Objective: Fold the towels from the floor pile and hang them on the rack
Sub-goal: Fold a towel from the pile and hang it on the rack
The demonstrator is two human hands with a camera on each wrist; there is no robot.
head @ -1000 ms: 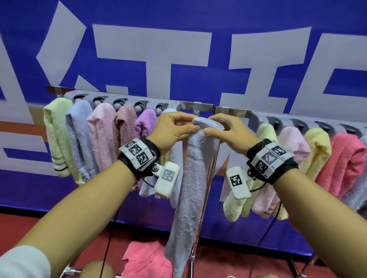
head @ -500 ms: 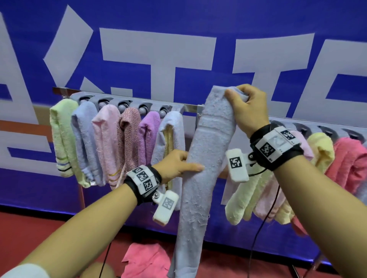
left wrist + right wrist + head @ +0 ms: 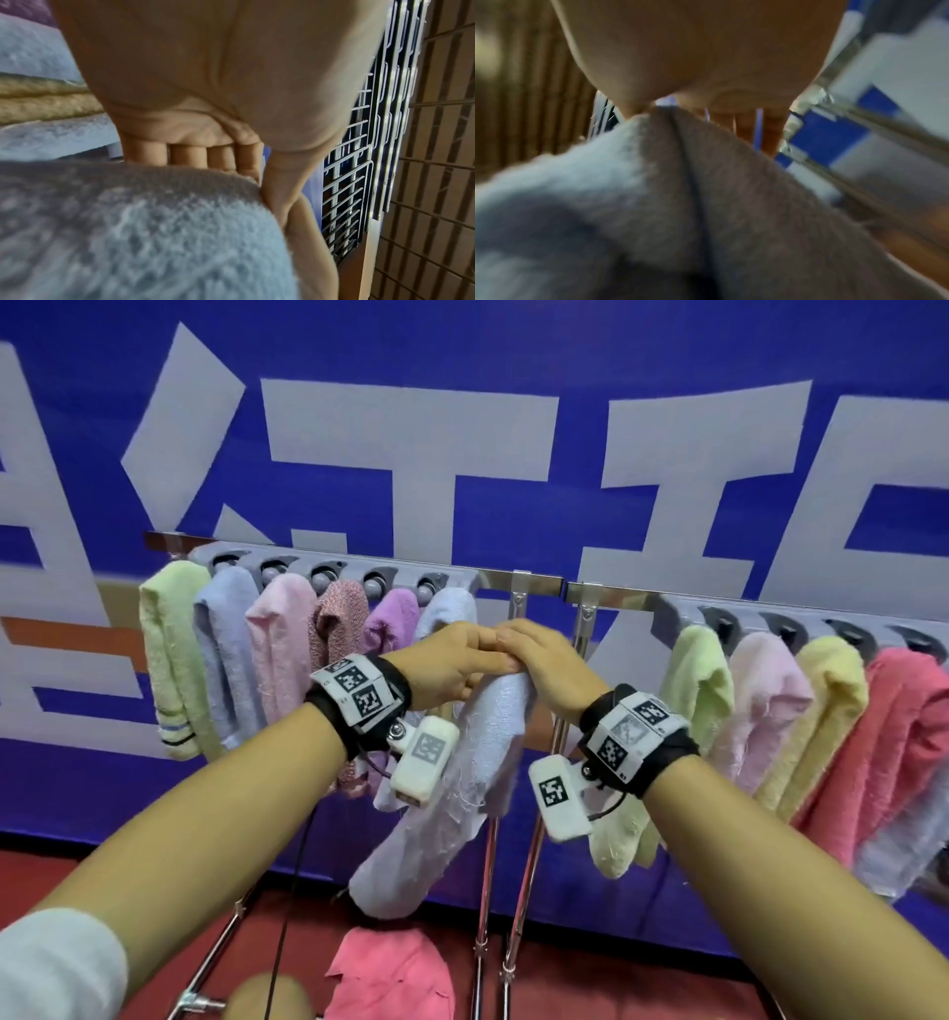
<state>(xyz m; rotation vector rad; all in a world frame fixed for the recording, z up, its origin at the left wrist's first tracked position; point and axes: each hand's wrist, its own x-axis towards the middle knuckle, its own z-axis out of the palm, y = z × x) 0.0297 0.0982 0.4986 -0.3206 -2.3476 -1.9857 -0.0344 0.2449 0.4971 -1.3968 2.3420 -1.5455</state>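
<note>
At the middle of the rack (image 3: 534,583), between its two rows of hung towels, both hands meet atop a folded pale-blue towel (image 3: 482,752). The left hand (image 3: 454,662) and right hand (image 3: 547,662) have fingers curled over its top fold, gripping it. On the floor below lies a pink towel (image 3: 390,973).

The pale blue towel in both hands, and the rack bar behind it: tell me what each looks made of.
Pale blue towel: looks like terry cloth, matte and fuzzy; the left wrist view shows a looped, nubby pile, and loose threads fray from its edges. Left hand and right hand grip its top.

Rack bar: seemingly polished metal, perhaps chromed; it is shiny and reflective.
</note>
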